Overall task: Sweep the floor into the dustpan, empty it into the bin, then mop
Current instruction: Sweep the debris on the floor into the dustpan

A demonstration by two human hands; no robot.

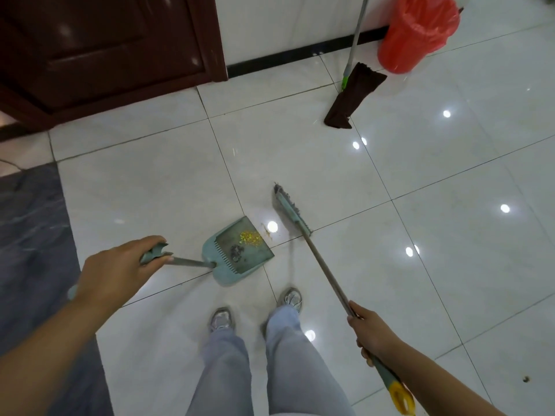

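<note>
The left hand has its fingers curled tight around the dustpan handle at nine o'clock; the pan lies flat at centre on the white floor, holding yellow crumbs and dark fluff, its open lip facing one o'clock. The right hand, at four o'clock, clamps the broom pole; the bristle head stands just beside the lip, a few crumbs between. Open tile stretches toward the mop and red bin at one o'clock.
</note>
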